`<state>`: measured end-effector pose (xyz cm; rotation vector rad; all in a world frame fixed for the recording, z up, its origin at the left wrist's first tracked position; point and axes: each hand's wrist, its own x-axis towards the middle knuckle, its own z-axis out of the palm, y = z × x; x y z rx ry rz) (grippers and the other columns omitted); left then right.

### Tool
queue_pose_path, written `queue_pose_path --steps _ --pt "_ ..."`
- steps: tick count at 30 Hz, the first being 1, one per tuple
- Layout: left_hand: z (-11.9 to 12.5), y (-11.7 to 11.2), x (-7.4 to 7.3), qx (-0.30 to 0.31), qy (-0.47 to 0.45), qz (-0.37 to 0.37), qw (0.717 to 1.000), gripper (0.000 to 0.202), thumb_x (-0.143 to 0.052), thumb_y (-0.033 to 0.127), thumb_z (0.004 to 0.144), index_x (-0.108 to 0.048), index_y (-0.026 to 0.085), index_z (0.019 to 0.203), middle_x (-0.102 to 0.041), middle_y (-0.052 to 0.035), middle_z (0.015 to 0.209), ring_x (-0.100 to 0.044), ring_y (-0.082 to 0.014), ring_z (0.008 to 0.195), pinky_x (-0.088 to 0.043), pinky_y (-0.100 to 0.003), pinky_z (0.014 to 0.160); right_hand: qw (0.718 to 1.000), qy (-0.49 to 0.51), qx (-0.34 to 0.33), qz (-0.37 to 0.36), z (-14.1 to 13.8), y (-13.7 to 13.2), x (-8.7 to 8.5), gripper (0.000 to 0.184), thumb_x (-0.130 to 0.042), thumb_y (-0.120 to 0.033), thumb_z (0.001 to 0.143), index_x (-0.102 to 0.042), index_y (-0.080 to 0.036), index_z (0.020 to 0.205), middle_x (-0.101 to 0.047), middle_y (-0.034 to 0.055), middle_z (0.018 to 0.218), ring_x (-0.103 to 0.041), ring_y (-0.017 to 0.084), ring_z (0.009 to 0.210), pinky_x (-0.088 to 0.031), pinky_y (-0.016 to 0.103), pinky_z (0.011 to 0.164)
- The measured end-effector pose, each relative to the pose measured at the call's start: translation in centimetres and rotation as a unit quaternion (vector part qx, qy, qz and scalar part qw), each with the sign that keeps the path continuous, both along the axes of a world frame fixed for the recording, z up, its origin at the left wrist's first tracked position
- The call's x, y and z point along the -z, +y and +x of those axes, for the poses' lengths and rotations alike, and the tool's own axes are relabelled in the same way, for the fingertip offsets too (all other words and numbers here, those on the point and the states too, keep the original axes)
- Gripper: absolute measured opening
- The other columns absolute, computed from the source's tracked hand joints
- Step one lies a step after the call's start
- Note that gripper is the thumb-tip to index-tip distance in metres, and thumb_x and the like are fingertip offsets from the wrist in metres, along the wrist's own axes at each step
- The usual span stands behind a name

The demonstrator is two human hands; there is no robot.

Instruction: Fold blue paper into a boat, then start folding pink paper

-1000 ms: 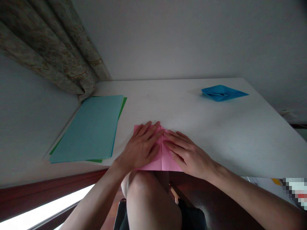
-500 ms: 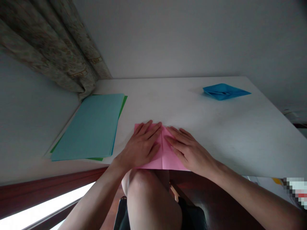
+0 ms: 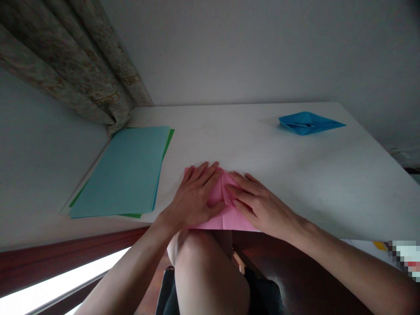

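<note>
A pink sheet of paper (image 3: 226, 221) lies folded at the near edge of the white table (image 3: 256, 153), with a crease down its middle. My left hand (image 3: 193, 199) lies flat on its left half, fingers stretched out and pressing down. My right hand (image 3: 259, 205) rests flat on the right half, fingers extended towards the crease. The two hands nearly touch at the centre fold and cover most of the pink paper.
A stack of light blue sheets (image 3: 126, 170) with a green sheet (image 3: 168, 142) under it lies at the left. A folded blue paper boat (image 3: 308, 122) sits at the far right. A curtain (image 3: 82, 74) hangs at the back left. My knee (image 3: 203, 267) is below the table edge.
Both hands stay flat on the pink paper. The left thumb has slid a little towards the centre crease, and the right fingers have shifted slightly.
</note>
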<state>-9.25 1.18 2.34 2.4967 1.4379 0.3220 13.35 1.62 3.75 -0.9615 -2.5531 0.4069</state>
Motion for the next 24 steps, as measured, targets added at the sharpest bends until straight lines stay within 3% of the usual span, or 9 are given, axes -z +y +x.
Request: queue_pose_path --steps 7,16,24 --pt "-0.1 0.3 -0.3 -0.029 0.016 -0.041 0.999 0.091 -0.047 0.071 0.087 -0.021 0.019 0.157 -0.021 -0.0095 0.165 -0.016 -0.0309 0.152 -0.013 -0.055 0.122 1.000 -0.029 0.000 0.010 -0.1 0.1 0.1 0.034 -0.044 -0.018 0.098 -0.066 -0.015 0.123 -0.049 0.0165 0.149 -0.044 0.027 0.140 -0.040 0.053 0.113" --pt "-1.0 0.7 -0.3 0.011 0.053 -0.064 0.996 0.098 -0.050 0.070 0.084 -0.011 0.019 0.159 -0.010 -0.0098 0.166 -0.004 -0.0309 0.153 -0.003 -0.056 0.122 0.996 -0.090 -0.013 0.009 -0.3 -0.2 0.5 0.043 -0.039 -0.017 0.098 -0.056 -0.010 0.136 -0.034 0.0176 0.158 -0.030 0.028 0.147 -0.031 0.055 0.117" --pt "-1.0 0.9 -0.7 0.021 0.066 -0.082 0.994 0.102 -0.053 0.070 0.082 -0.010 0.019 0.159 -0.006 -0.0099 0.167 -0.002 -0.0329 0.153 -0.001 -0.058 0.122 0.995 -0.095 -0.021 0.000 -0.2 -0.1 0.4 0.044 -0.040 -0.019 0.097 -0.055 -0.013 0.138 -0.032 0.0155 0.159 -0.030 0.028 0.147 -0.029 0.056 0.118"
